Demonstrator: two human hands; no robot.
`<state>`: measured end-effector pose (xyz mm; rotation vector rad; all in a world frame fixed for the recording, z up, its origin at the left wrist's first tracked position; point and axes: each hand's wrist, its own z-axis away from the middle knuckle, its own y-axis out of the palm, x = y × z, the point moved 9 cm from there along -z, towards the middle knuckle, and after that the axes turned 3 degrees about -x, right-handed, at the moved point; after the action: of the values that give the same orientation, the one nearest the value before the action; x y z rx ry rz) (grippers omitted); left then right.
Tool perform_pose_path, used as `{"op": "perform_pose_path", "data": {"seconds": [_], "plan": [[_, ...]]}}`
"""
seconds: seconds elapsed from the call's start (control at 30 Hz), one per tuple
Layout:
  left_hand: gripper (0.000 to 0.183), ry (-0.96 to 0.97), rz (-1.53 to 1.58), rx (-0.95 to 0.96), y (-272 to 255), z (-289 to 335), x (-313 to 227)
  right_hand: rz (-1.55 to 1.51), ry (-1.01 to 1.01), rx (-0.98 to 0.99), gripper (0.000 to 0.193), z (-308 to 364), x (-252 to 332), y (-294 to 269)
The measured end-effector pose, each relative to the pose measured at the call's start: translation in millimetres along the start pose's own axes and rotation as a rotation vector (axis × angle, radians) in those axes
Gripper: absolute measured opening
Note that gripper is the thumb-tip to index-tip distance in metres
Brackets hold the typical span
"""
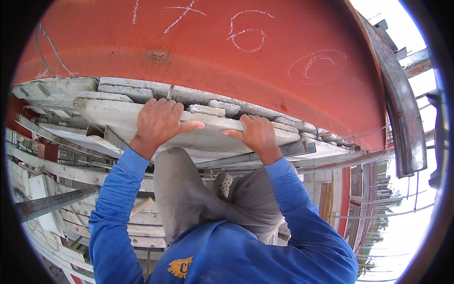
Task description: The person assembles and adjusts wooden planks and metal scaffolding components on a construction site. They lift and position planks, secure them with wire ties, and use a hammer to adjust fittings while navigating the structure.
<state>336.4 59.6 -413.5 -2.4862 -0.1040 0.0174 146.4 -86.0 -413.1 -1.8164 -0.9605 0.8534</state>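
Both my hands grip the upper edge of a wide, flat, pale grey panel [106, 113] with a worn, cement-like surface. It lies tilted in front of my knees. My left hand [161, 120] curls its fingers over the edge, its thumb stretched along the front toward the right. Farther right, my right hand [257, 134] holds the same edge, thumb pointing left. The fingertips of both hands are hidden behind the panel. Just beyond it, rough, broken-edged grey slabs [206, 110] lie in a ragged row below a large red steel beam [208, 57] with chalk marks.
A curved steel channel [406, 118] hangs at the right end of the beam. Metal tubes [59, 203] cross at the left, above stained planks [85, 232]. A grey bar [283, 150] runs under the panel. Thin wires [52, 52] hang against the beam at upper left.
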Motion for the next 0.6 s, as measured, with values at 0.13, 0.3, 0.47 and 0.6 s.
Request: {"op": "perform_pose_path", "data": {"seconds": [0.13, 0.3, 0.47, 0.6], "plan": [[0.071, -0.033, -0.009, -0.041, -3, -4, 3, -0.037, -0.041, -0.051, 0.079, -2, 3, -5], [0.071, -0.059, 0.039, -0.036, 1, 2, 6, -0.024, -0.059, 0.034, 0.081, -4, 3, 3], [0.068, -0.102, 0.141, -0.09, -7, -1, 10, -0.032, -0.096, 0.001, 0.075, -8, 1, 1], [0.068, -0.084, 0.138, -0.088, 1, -4, 7, -0.111, -0.057, 0.066, 0.071, -3, -4, 3]]}}
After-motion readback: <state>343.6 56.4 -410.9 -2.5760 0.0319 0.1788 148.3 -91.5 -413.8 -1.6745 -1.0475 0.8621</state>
